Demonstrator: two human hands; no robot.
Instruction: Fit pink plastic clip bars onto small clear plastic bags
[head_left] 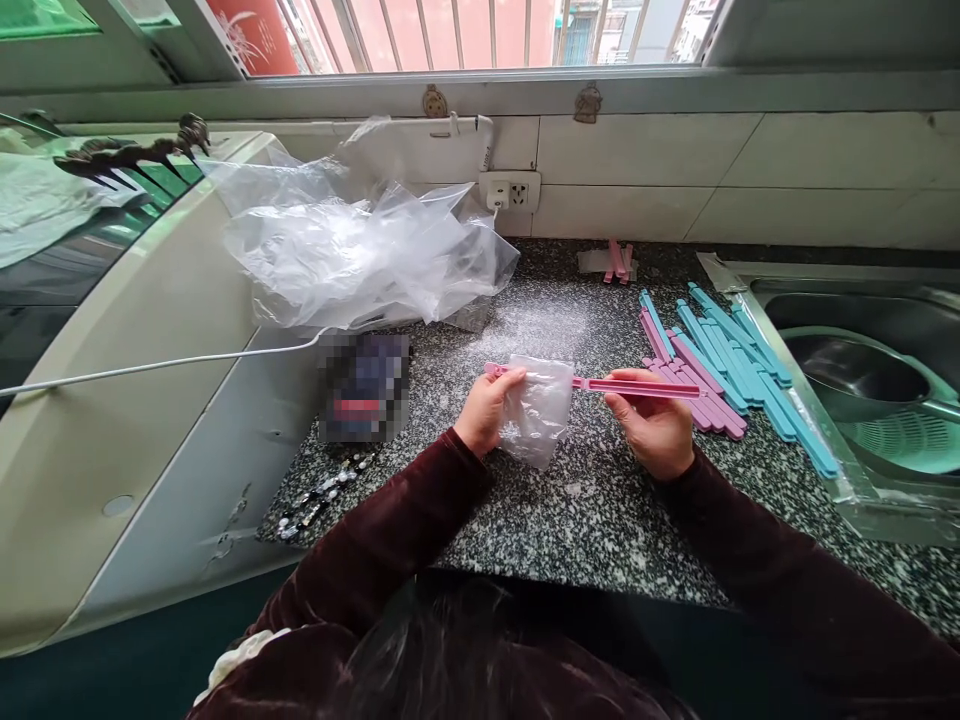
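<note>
A pink bag sealing clip lies opened out, level above the counter. My left hand is closed on a small clear plastic bag and the clip's left end, which crosses the bag's upper edge. My right hand is closed around the clip's long right arm, thumb in front and fingers behind. The bag hangs down between my hands. Just right of my right hand lie several loose pink clips and blue clips in a spread heap.
A pile of clear plastic bags fills the back left. A phone and a beaded strap lie at left, beneath a white cable. Small pink clips lie near the wall. The sink holds a green basin and pan.
</note>
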